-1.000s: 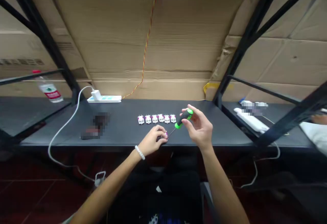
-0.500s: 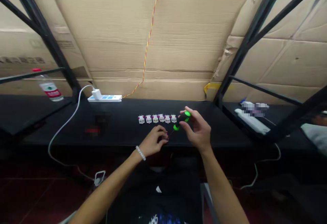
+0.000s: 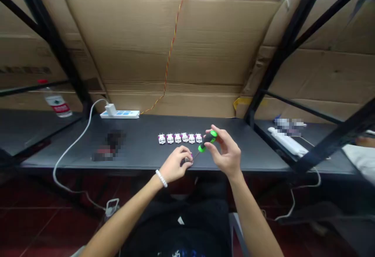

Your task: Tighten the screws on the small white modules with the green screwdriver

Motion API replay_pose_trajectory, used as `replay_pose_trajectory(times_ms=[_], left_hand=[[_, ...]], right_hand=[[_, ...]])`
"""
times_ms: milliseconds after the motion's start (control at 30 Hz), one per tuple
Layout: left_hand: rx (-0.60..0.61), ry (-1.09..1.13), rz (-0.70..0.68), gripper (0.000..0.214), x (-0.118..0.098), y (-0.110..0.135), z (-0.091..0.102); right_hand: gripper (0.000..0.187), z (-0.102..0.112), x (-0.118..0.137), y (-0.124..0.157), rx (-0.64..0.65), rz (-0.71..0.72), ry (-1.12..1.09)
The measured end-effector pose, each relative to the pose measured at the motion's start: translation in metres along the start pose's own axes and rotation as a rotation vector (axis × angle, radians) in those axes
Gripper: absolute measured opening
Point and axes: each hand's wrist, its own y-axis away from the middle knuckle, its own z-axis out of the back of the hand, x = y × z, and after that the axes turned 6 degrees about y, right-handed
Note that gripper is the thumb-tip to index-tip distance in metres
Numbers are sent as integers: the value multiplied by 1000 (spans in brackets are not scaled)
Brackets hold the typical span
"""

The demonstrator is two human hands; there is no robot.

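In the head view my right hand (image 3: 225, 151) is closed around the black and green handle of a screwdriver (image 3: 208, 140). Its thin shaft slants down and left to my left hand (image 3: 177, 164). There the fingers pinch a small white and purple part (image 3: 190, 158), mostly hidden by the fingertips. The screwdriver's tip meets or nearly meets this part; I cannot tell which. Just beyond both hands, several similar small white and purple parts (image 3: 177, 138) stand in a row on the black table (image 3: 140, 147).
At the back left lies a white power strip (image 3: 125, 114) with a plugged-in charger and white cable (image 3: 76, 135). A water bottle (image 3: 60, 104) stands behind the left frame post. Black metal posts (image 3: 274, 61) flank the table, and cardboard (image 3: 211, 42) walls the back.
The picture has shifted slightly and its brightness has changed. Both hands keep nearly the same place and grip, with the screwdriver still angled toward the small part.
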Motion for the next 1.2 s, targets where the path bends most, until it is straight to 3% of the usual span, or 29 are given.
replay_pose_trajectory(times_ms=[700, 967, 1200], left_hand=[[-19, -24, 4, 11, -2, 0, -2], [-27, -34, 9, 12, -2, 0, -2], [-22, 14, 9, 10, -1, 0, -1]], right_hand=[[56, -4, 11, -3, -62, 128, 208], [49, -19, 14, -9, -131, 132, 333], [43, -20, 14, -26, 153, -26, 18]])
